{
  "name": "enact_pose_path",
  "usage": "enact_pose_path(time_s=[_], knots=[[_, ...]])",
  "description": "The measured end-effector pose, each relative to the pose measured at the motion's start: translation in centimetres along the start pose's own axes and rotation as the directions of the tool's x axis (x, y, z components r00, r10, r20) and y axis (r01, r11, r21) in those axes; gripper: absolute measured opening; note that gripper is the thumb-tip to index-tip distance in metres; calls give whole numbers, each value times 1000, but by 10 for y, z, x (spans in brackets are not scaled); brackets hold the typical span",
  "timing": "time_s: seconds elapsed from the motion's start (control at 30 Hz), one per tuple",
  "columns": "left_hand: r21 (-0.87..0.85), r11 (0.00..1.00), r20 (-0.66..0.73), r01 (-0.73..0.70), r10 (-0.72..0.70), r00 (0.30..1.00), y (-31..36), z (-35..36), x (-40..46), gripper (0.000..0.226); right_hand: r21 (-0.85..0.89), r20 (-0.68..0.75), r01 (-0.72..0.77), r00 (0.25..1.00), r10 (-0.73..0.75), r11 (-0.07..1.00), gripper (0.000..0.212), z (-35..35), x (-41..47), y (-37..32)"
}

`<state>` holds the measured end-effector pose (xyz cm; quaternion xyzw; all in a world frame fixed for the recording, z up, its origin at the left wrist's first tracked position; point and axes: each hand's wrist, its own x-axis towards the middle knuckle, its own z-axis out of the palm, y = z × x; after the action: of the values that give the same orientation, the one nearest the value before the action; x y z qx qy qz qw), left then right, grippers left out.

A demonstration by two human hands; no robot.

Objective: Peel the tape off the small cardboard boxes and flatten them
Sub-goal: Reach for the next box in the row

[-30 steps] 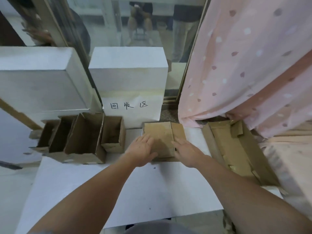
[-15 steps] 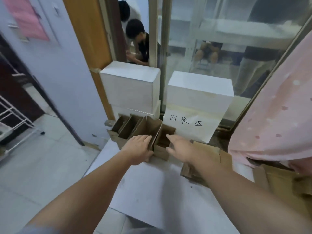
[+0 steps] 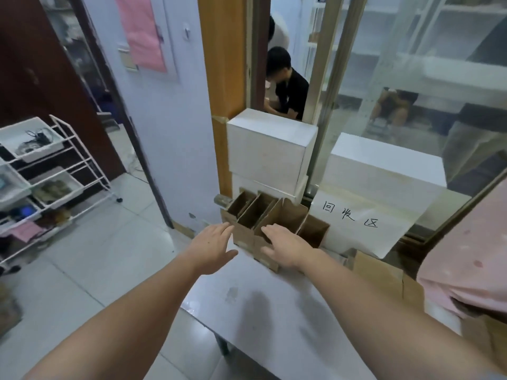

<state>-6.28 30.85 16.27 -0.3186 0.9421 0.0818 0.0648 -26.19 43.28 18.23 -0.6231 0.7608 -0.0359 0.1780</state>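
Both hands have left the flattened cardboard [image 3: 384, 272] for the upright open boxes [image 3: 267, 215], left hand [image 3: 212, 249] and right hand [image 3: 285, 249] with fingers straight and holding nothing, so another box probably comes next.

Four open boxes [image 3: 270, 223], two hands [image 3: 212, 249].

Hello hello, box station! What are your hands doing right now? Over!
Left hand open, beside the upright boxes. Right hand open, resting on one. None flattened in that row. Nothing in the way.
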Motion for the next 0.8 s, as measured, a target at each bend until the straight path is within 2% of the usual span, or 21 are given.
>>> enact_pose_path(time_s=[0.13,0.43,0.63,0.8], knots=[[30,999,13,-33,33,999,-42,-3,0,74,-71,-41,-6,999,3,997,65,8,17,-35],[29,986,105,-166,162,981,-132,-8,4,71,-6,58,-217,974,217,976,64,39,32,-94],[-2,974,129,-228,227,965,-158,-8,25,69,48,74,-306,951,302,951,62,47,52,-111],[-26,971,146,-239,241,960,-160,-5,56,72,95,58,-300,954,295,949,62,43,85,-112]])
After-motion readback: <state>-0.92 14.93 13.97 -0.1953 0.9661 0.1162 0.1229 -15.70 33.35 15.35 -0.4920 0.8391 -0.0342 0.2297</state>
